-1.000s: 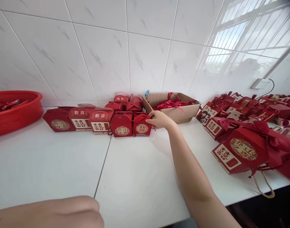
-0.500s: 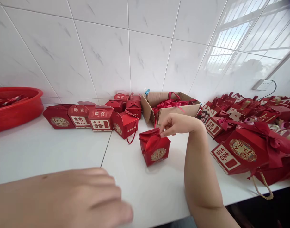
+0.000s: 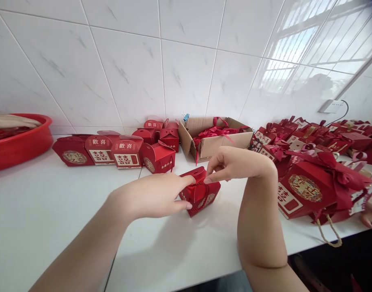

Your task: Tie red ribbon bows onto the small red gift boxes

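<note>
2 o'clock: my right hand (image 3: pixel 226 166) pinches twisted cord (image 3: pixel 207 196) | 9 o'clock: my left hand (image 3: pixel 158 194) touches gift box (image 3: pixel 192 194), hold unclear | brace low, spare flaps

The exact kind of room is hard to tell; it looks like a plain tiled work area, its wall (image 3: pixel 140 73) faced with large glossy white tiles with grey marbling; the tiles at the right reflect a bright window with bars or slats, and a white power strip or socket (image 3: pixel 330 106) with a dark cable sits against them; a long white table (image 3: pixel 61 211) with a seam across it runs along the wall and bears rows of red gift boxes (image 3: pixel 126 152), an open cardboard carton (image 3: pixel 225 142) of red ribbon and a red plastic basin (image 3: pixel 24 144).
</note>
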### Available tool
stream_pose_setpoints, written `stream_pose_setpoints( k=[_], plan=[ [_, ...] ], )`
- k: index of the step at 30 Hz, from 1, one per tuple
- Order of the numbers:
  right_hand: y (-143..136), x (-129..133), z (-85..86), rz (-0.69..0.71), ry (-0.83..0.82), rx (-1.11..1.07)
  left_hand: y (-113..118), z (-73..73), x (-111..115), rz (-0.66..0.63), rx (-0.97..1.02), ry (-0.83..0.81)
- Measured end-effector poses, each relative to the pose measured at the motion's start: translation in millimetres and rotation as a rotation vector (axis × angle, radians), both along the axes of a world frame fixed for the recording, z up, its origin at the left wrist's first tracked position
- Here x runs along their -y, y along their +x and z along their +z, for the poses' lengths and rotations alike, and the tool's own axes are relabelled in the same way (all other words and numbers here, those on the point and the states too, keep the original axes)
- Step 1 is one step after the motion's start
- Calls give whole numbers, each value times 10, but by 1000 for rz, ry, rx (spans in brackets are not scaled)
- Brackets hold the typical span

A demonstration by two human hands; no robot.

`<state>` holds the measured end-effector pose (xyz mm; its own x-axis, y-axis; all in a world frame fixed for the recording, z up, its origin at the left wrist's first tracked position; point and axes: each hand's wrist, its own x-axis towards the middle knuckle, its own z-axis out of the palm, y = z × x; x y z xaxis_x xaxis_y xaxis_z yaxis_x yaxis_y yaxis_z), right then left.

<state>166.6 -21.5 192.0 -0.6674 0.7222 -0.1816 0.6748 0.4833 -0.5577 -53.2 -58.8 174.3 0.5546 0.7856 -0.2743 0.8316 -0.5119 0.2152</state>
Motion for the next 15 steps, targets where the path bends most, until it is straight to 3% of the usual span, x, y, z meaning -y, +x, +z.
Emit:
stream_pose_setpoints(
  k=[5, 9, 12, 15],
  plan=[
    [79, 105, 42, -138, 90, -49, 159, -78, -116, -50, 22, 95],
    [151, 40, 19, -355, 217, -129, 98, -113, -119, -47, -20, 9],
    [222, -167, -108, -611, 262, -210, 48, -121, -120, -3, -92, -97],
    [298, -465, -329, -752, 269, -291, 12, -89, -132, 75, -127, -147]
  ],
)
